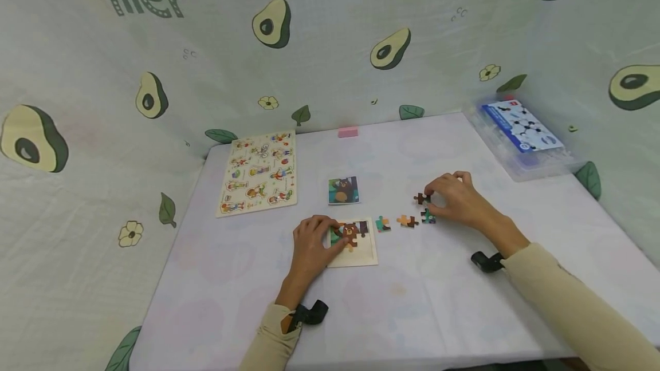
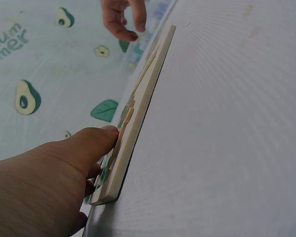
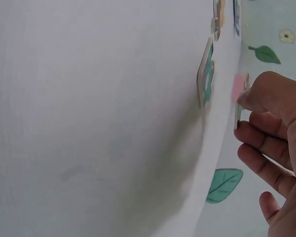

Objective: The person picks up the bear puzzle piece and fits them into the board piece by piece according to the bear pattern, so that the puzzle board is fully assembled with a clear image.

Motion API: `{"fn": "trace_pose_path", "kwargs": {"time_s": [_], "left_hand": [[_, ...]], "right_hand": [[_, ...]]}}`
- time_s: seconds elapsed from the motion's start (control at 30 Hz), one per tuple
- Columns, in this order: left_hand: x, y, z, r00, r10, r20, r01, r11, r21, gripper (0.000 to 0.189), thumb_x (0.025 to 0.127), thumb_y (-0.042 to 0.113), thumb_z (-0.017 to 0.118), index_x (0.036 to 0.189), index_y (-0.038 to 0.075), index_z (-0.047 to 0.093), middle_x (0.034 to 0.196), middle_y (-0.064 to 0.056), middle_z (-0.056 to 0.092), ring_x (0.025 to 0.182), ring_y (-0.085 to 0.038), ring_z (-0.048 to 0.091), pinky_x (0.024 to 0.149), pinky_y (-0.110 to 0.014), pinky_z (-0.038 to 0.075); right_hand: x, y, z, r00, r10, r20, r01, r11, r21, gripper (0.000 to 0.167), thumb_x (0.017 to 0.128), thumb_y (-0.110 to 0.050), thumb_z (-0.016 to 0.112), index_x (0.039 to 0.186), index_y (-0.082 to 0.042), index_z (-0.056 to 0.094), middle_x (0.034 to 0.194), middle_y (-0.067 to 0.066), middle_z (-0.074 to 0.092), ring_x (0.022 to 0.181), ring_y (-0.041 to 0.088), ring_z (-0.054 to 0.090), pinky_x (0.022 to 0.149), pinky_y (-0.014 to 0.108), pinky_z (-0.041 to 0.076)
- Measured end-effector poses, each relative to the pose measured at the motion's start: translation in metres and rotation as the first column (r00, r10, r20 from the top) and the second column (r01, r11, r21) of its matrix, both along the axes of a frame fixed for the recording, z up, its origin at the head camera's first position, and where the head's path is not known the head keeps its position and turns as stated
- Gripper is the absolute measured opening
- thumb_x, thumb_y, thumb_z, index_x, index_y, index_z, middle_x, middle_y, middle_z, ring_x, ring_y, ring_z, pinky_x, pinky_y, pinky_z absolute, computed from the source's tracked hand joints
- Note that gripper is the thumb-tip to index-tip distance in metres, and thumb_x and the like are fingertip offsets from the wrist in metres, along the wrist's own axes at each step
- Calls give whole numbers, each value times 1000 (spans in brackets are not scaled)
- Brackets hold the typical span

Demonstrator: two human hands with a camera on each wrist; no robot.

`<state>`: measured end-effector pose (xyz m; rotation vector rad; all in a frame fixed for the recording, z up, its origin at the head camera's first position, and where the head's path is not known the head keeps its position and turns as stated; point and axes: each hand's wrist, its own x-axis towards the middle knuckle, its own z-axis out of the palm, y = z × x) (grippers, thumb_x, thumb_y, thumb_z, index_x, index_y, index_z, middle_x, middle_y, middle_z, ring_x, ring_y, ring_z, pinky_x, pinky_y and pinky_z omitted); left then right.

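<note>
My right hand (image 1: 460,200) pinches a brown puzzle piece (image 1: 420,198) between thumb and fingers; in the right wrist view the held piece (image 3: 239,114) shows edge-on. Just below that hand lies a dark green puzzle piece (image 1: 428,217). My left hand (image 1: 313,245) grips the left side of a small wooden puzzle board (image 1: 363,257), its thumb over the fitted pieces and the other fingers at the far side. A partly assembled bear picture (image 1: 350,232) fills the board's upper part. Between board and right hand lie an orange-brown piece (image 1: 407,221) and a teal-orange piece (image 1: 383,224).
Behind the board lies a square bear picture card (image 1: 343,190). A larger wooden board with figures (image 1: 258,175) is at the back left. At the back edge sits a pink block (image 1: 348,131). A clear plastic box (image 1: 536,168) with a blue-white sheet stands at the right.
</note>
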<state>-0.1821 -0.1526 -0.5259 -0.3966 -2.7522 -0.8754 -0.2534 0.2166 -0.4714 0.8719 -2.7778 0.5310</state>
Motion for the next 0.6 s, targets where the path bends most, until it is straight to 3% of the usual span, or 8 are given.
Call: {"fn": "trace_pose_path", "kwargs": {"time_s": [0.6], "left_hand": [[0,0,0,1000,-4,6,4,1000,-7,35,87,50,75,109,23,71,119,4,59,119,-25,46,106,-52,29]], "right_hand": [[22,-38,8,975,156,-157,-161,987,-24,27,77,-17,85,99,-10,71,99,2,68,95,24,60,91,59,31]]}}
